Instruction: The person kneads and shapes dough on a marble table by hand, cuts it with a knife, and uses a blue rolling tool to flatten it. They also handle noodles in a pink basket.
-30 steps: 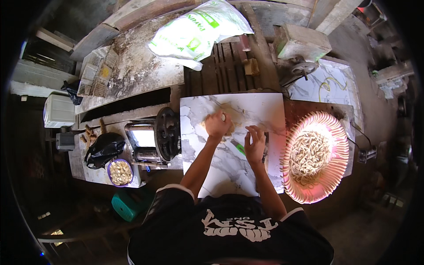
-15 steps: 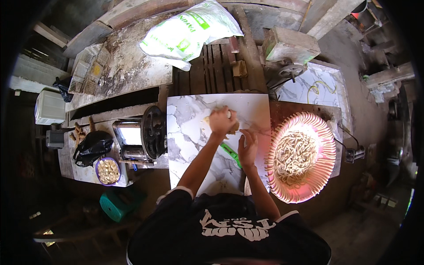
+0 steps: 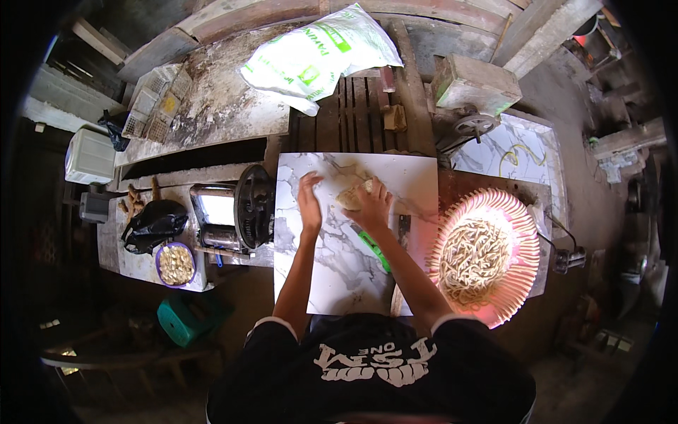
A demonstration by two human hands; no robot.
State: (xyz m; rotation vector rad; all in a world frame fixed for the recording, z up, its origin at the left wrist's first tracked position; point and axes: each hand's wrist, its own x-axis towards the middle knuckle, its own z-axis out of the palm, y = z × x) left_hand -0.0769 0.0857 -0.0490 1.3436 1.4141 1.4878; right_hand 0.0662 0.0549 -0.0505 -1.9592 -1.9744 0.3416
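A marble-patterned board (image 3: 296, 283) lies in front of me. On its far middle part sits a pale lump of dough (image 3: 346, 199). My right hand (image 3: 373, 206) is on the dough's right side, its fingers curled over it. To the left, apart from the dough, my left hand (image 3: 308, 201) is held above the board with its fingers stretched out and nothing in it. Beside my right forearm lies a green tool (image 3: 375, 251), perhaps a cutter; its exact kind is unclear.
Right of the board stands a pink ribbed basket (image 3: 526, 283) with many pale dough strips (image 3: 474, 254). At left are a hand-wheel roller machine (image 3: 252, 207), a purple-rimmed bowl (image 3: 176, 265) of pale pieces and a black plastic bag (image 3: 155, 225). A white sack (image 3: 318, 60) lies beyond.
My left hand has left the dough and moved to the left, opening out. My right hand has moved up from the board's near side onto the dough.
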